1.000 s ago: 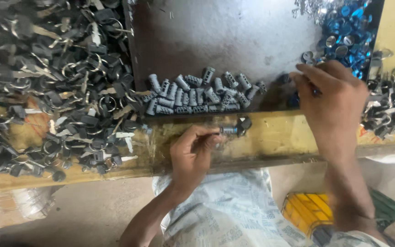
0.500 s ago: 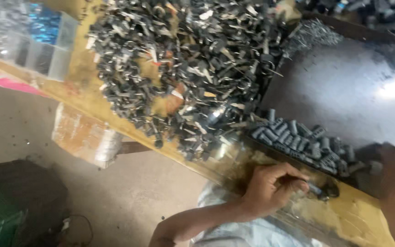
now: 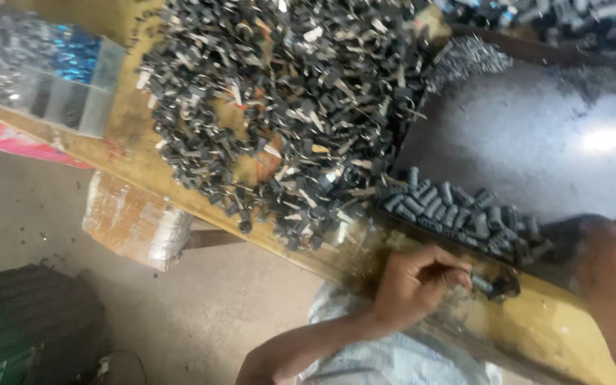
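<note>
The left hand (image 3: pixel 418 279) pinches a small dark metal part (image 3: pixel 492 286) on the yellow counter (image 3: pixel 550 324), at 6 o'clock of the ribbed cylinders (image 3: pixel 458 212). The right hand (image 3: pixel 611 267) rests at 3 o'clock; I cannot tell its grip.

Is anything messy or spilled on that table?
The big heap of small dark metal parts sprawls loose over the yellow bench, some reaching its front edge. The grey ribbed pieces lie bunched neatly. Nothing has visibly fallen.

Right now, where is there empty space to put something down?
The dark tray is bare above the row of grey caps. The bench has a yellow strip right of the left hand. Crowded: the big parts pile.
</note>
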